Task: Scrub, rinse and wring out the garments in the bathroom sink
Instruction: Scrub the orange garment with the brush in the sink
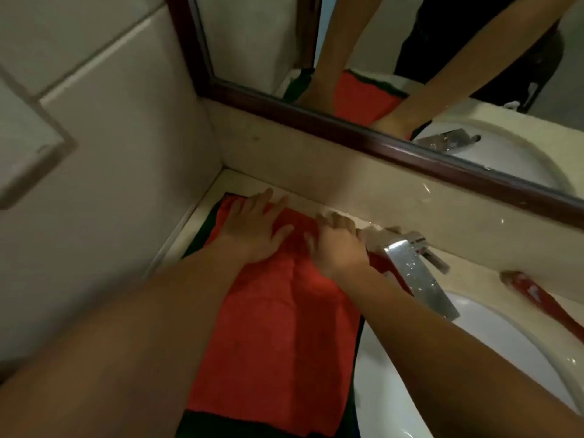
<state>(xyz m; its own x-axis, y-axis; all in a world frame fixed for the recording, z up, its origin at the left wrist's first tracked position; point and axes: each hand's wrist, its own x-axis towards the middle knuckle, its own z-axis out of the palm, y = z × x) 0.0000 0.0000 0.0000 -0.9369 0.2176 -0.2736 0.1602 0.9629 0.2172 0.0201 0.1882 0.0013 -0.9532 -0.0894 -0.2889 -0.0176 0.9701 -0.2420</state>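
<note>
A red garment (278,336) lies spread flat on the counter to the left of the sink, on top of a dark green and black garment (202,235) that shows along its left and bottom edges. My left hand (252,229) presses flat on the red cloth near its far end, fingers straight and spread. My right hand (339,245) rests on the cloth just to the right, its fingers reaching the far edge by the backsplash. The white sink (521,349) is at the lower right.
A chrome faucet (417,273) stands right of my right hand, over the basin. A red object (537,298) lies on the counter behind the sink. The tiled wall (110,153) closes the left side. A dark-framed mirror (347,128) hangs above the backsplash.
</note>
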